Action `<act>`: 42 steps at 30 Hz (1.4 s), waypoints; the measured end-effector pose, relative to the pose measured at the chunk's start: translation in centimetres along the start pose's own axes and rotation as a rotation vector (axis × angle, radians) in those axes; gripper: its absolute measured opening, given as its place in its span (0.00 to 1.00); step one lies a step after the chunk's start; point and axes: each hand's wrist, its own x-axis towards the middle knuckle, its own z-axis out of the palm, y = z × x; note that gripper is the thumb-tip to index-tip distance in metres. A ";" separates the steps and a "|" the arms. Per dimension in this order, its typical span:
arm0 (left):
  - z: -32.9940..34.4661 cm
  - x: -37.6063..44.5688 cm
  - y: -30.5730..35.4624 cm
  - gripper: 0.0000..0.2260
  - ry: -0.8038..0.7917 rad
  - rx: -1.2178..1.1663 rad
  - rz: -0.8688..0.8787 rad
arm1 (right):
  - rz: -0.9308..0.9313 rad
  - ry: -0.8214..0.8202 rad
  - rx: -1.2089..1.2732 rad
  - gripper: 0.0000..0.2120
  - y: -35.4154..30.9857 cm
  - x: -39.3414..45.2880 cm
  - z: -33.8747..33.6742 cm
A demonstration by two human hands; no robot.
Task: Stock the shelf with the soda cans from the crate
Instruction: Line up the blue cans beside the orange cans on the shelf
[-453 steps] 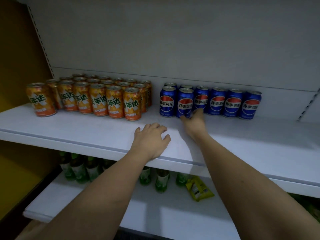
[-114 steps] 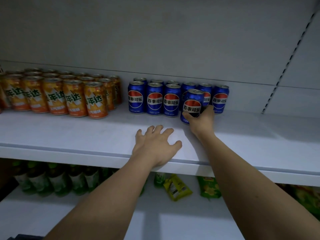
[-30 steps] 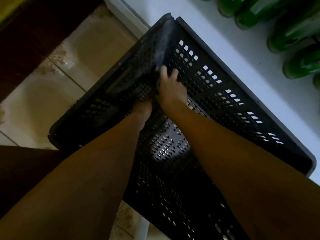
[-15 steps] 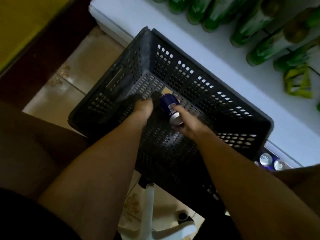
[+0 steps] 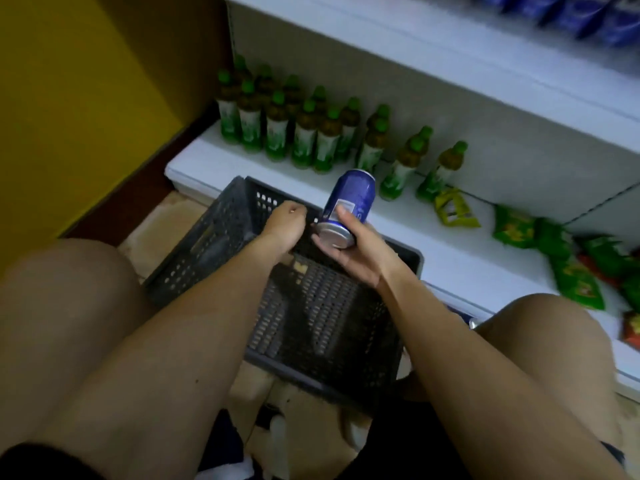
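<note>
Blurred blue cans (image 5: 568, 12) on the upper shelf (image 5: 450, 46) are cropped. The right hand (image 5: 349, 251) grips a blue can (image 5: 349, 202) above the crate (image 5: 311, 306); the left hand (image 5: 284, 226) seems curled, empty.

The crate (image 5: 311, 306) sits on the floor between the person's knees, directly before the lower shelf (image 5: 450, 258). Bottles (image 5: 304, 133) stand on that shelf behind the crate; snack packets (image 5: 519, 233) lie to their right. The can (image 5: 349, 202), tilted, is above the crate's far wall, in the right hand (image 5: 349, 251); the left hand (image 5: 282, 226) is just left of it.
</note>
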 end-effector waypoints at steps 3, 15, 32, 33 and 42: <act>0.6 -1.6 5.0 0.13 -0.035 0.105 0.184 | -0.133 -0.037 -0.044 0.16 -4.0 -2.4 1.2; 5.1 -5.2 20.6 0.11 0.007 0.535 0.659 | -0.515 0.308 -0.626 0.25 -16.5 -10.7 0.9; 16.0 -4.6 30.2 0.14 -0.029 0.885 0.909 | -0.420 0.547 -0.557 0.28 -27.8 -14.4 -5.1; 16.8 -4.1 30.7 0.14 -0.024 0.899 0.928 | -0.421 0.574 -0.611 0.31 -28.7 -14.3 -5.7; 23.9 1.0 34.3 0.21 -0.152 1.068 0.917 | -0.511 0.639 -0.511 0.32 -38.4 -11.4 -9.0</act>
